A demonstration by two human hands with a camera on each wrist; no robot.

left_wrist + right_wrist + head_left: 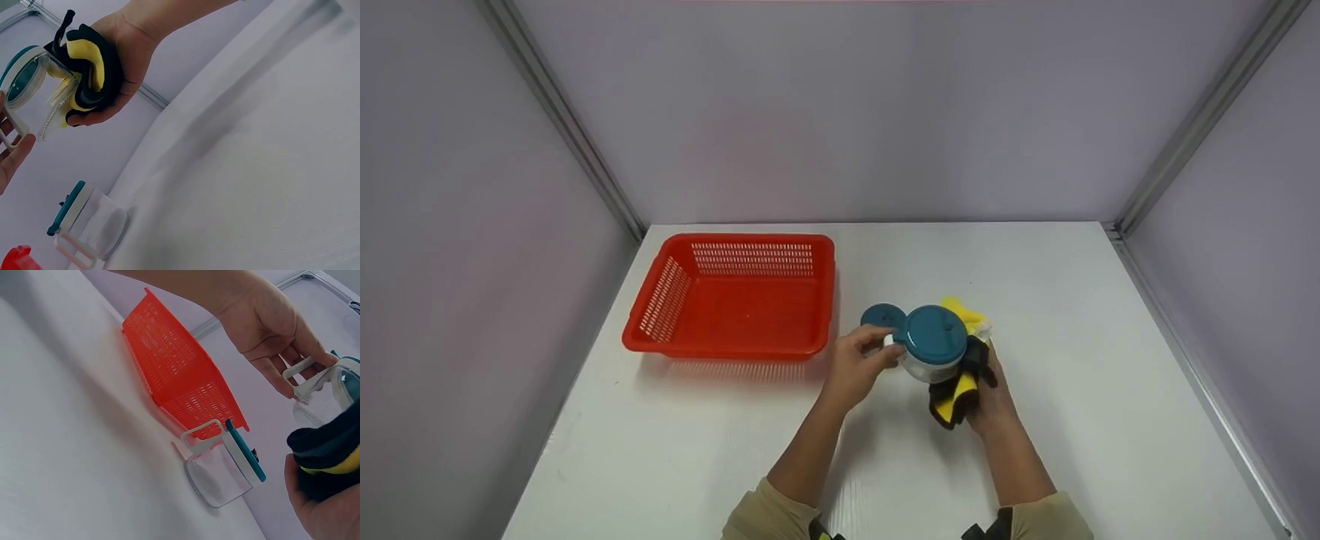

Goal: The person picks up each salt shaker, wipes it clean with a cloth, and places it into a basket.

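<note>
A clear plastic jug [934, 346] with a teal lid is held above the table. My left hand [861, 361] grips its white handle [301, 374]. My right hand [988, 394] holds a black and yellow cloth [956, 390] bunched against the jug's right side; in the left wrist view the cloth [90, 67] is wrapped in the right hand [132, 45] next to the jug [34, 84]. A second clear jug [225, 461] with a teal lid stands on the table just behind, also seen in the head view as a second jug [883, 315].
A red slotted basket [735, 296] with nothing in it sits on the white table [1072, 450] at the left, close to the jugs. Grey walls with metal corner posts close the table in at the back and sides.
</note>
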